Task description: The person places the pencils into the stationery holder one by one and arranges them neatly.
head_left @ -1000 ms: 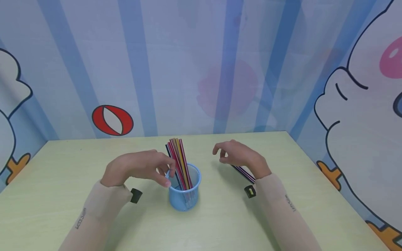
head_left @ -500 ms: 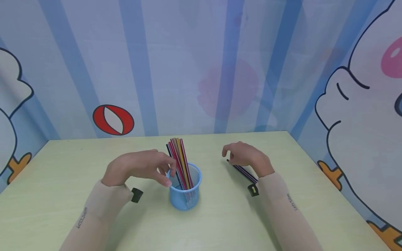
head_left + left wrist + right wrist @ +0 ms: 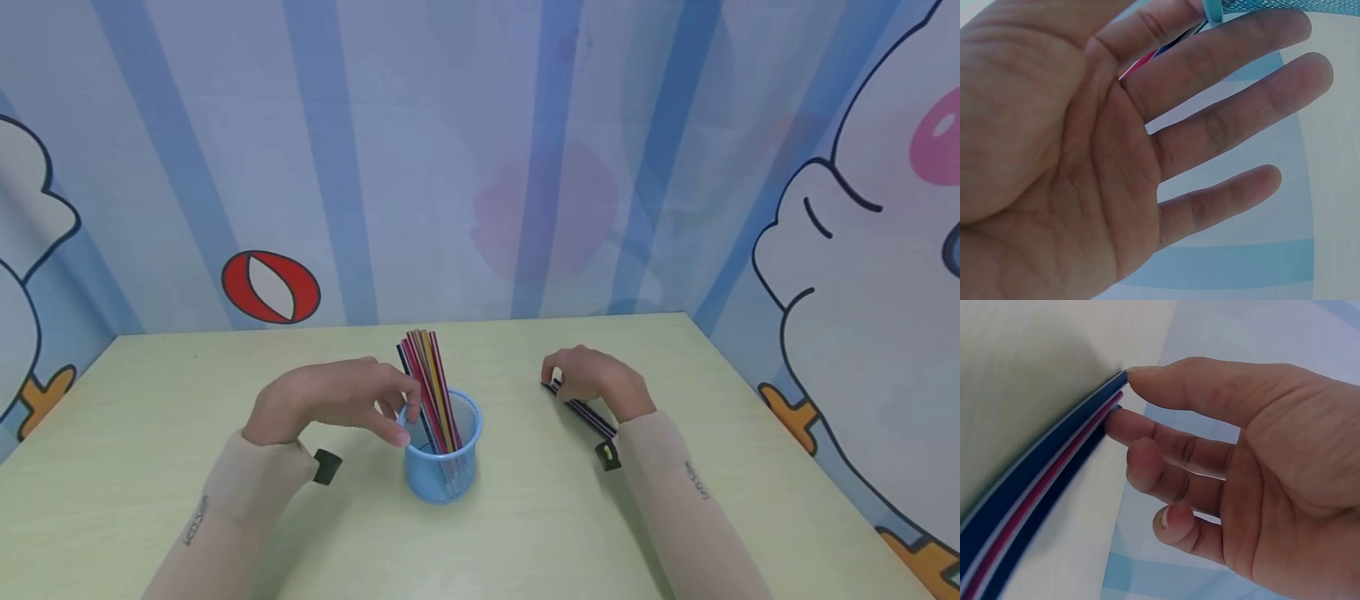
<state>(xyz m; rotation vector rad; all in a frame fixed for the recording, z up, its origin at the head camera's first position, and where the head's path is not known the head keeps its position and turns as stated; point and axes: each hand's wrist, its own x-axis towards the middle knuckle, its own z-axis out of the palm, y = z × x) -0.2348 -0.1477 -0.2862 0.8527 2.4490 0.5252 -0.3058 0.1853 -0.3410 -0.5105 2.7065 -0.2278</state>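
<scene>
Bearings from the cup as clock centre. At eight and four o'clock: beige cloth sleeves [image 3: 217,517] with dark lettering, each carrying a small black wrist device [image 3: 327,467]. At centre, standing upright on a smooth pale yellow-green worktop [image 3: 510,550]: a round light-blue mesh cup [image 3: 441,482], containing thin red, yellow and dark pencil-like sticks [image 3: 432,392], leaning towards eleven. At ten o'clock: left hand [image 3: 333,396], grip apparently on the cup rim, thumb and forefinger astride, remaining fingers extended; pressure not verifiable. Position unchanged over the last second.

Between two and three o'clock: slim dark-blue and magenta loose sticks [image 3: 592,417], lying on the worktop, aligned from four towards ten. Over them: right hand [image 3: 600,375], grip pinching their far ends, thumb [image 3: 1169,387] to one side, forefinger [image 3: 1127,427] to the other, remaining fingers curled clear. Change recorded: lowered and shifted rightwards from a hover, contact now made. Assessed meaning for the work in hand: hold on the loose sticks just gained; no lift evident; cup probably being steadied.

Beyond, at twelve: blue-striped fabric backdrop [image 3: 442,167], with a red-and-white oval [image 3: 232,287] at ten and a large white cartoon figure [image 3: 862,275] at two.
</scene>
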